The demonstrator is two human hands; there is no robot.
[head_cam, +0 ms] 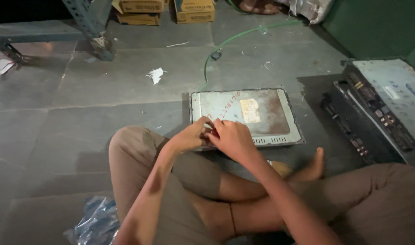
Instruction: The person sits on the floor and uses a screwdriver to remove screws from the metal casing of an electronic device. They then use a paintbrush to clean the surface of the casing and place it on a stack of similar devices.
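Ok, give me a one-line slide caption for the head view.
Seated cross-legged on the floor, a person works both hands, left and right, at the near left corner of a flat metal box.

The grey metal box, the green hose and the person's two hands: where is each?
grey metal box [271, 118], head view, bare top panel.
green hose [234, 38], head view, curved middle stretch.
left hand [189, 136], head view, back of hand.
right hand [232, 138], head view, back of hand.

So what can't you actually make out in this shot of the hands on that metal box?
Head view only:
- Near left corner of the grey metal box: covered by the left hand and right hand.
- Whether the fingers pinch anything: too small, blurred.
- Stack of black devices: cut off by the right edge.
- Plastic bag: cut by the bottom edge.
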